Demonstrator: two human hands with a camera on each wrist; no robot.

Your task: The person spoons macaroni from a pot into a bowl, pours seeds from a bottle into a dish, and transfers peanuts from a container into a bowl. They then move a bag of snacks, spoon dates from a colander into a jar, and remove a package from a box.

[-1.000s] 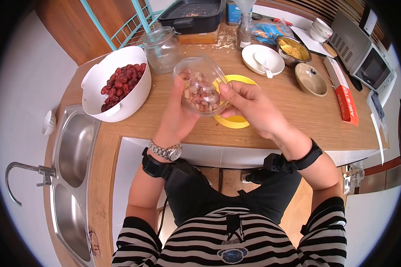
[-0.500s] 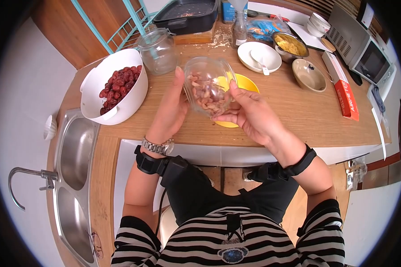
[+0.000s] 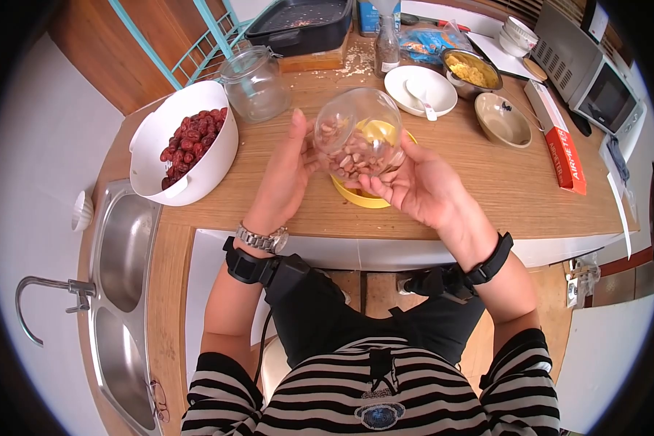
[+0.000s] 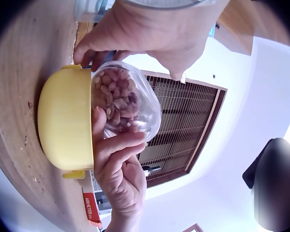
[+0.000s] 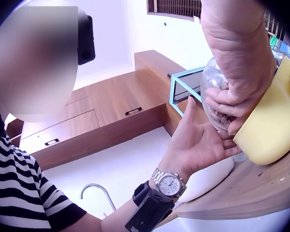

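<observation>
A clear, round glass container [image 3: 367, 102] with shelled peanuts [image 3: 352, 161] inside is tipped over a yellow bowl [image 3: 369, 199], its rounded side facing up. My right hand [image 3: 430, 183] grips it from the right, fingers curled along its lower edge. In the left wrist view those fingers [image 4: 117, 151] lie between the glass and the bowl's rim. My left hand [image 3: 282, 171] is at the glass's left side with its thumb raised off it. In the right wrist view the left palm [image 5: 198, 142] is spread beside the glass, its fingertips partly hidden.
To the left, a white tub [image 3: 214, 167] holds red dates [image 3: 192, 145], near the sink [image 3: 123, 247]. Behind are a glass jar [image 3: 254, 87] and a black roasting pan [image 3: 298, 29]. Right are a white plate [image 3: 396, 94], a beige bowl [image 3: 503, 123] and a red-and-white box [image 3: 563, 152].
The glass container has moved slightly right and turned so its rounded side faces up. My right fingers have shifted beneath its lower edge; the left thumb has come away from the glass.
</observation>
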